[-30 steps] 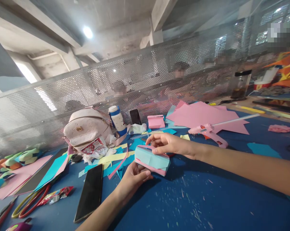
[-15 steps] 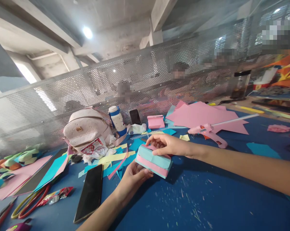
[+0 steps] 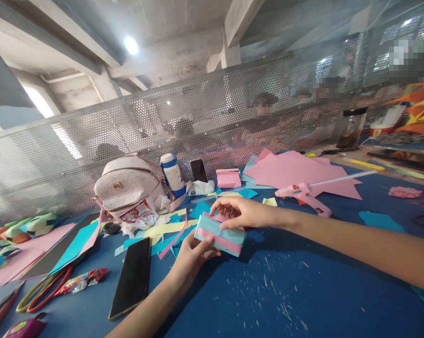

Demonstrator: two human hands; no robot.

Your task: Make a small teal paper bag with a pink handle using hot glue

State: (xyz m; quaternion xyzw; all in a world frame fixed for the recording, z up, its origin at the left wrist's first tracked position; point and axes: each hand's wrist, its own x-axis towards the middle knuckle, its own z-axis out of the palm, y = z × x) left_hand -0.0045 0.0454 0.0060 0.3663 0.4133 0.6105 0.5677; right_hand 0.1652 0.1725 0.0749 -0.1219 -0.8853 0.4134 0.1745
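Observation:
Between my hands, just over the blue table [image 3: 240,300], is a small folded paper piece [image 3: 213,230], light blue with pink bands. My left hand [image 3: 194,253] grips its lower left corner, thumb on the front face and fingers beneath. From above, my right hand [image 3: 233,213] pinches the upper edge, with some fingertips hidden behind the paper. Right of that hand lies a pink glue gun [image 3: 305,192] with a clear glue stick in its back. A black phone [image 3: 131,277] rests beside my left forearm.
Paper strips [image 3: 169,230] lie scattered behind my hands. A pale backpack [image 3: 129,183], a white-and-blue bottle [image 3: 173,173] and large pink sheets [image 3: 296,169] stand or lie near the perforated metal screen [image 3: 137,122]. Scissors [image 3: 51,288] are at left.
The folded paper has shifted slightly left and up, tilting a little. My left thumb has moved from below the paper's edge onto its front face. My right hand keeps its pinch.

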